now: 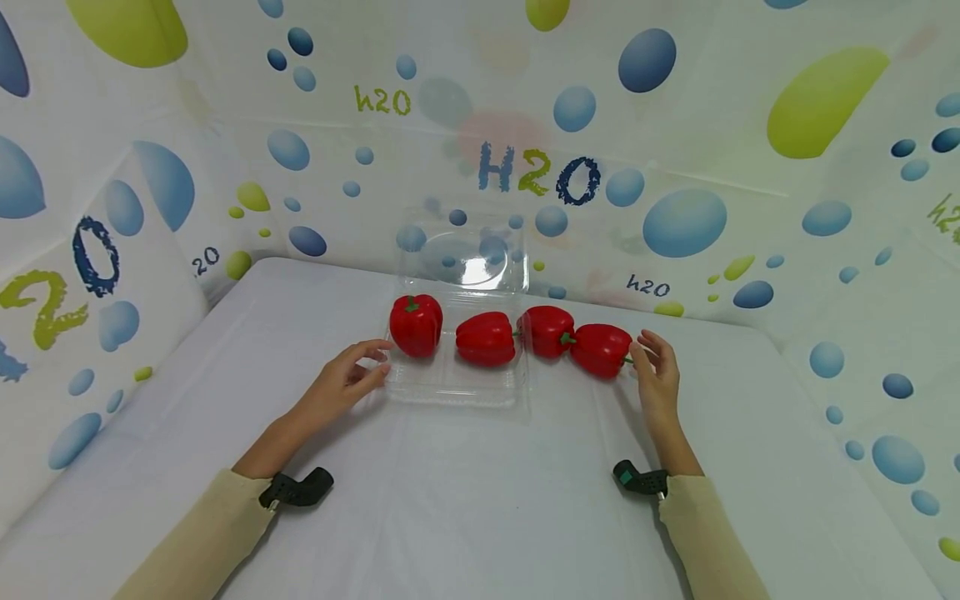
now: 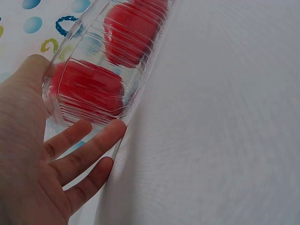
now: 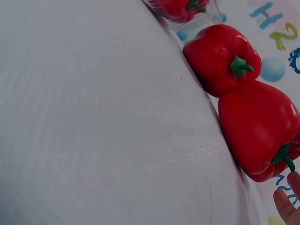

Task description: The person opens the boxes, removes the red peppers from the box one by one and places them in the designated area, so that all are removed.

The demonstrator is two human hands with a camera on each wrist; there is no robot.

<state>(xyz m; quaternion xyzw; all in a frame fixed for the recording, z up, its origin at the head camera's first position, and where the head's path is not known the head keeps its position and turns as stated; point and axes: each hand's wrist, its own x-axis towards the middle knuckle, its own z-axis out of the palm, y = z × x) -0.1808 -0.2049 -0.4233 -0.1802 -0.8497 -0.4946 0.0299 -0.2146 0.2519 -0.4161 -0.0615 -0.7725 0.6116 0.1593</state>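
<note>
A skid or roll is being risked, the box [image 1: 450, 392] on the bench [image 1: 465, 500] being barely touched by spread left fingers [image 2: 93, 147], the end pepper [image 1: 600, 350] near it being ungripped by loose right fingers [image 3: 283, 204].

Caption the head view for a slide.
Left hand at clear container of two red peppers; right hand beside two more.

In front of the clear container [image 1: 450, 392] the tabletop [image 1: 480, 500] leaves wide passage. Two touching red peppers [image 1: 591, 347] obstruct its right side; behind it, the raised lid [image 1: 457, 271] and patterned sheet [image 1: 684, 223] bar the way.
</note>
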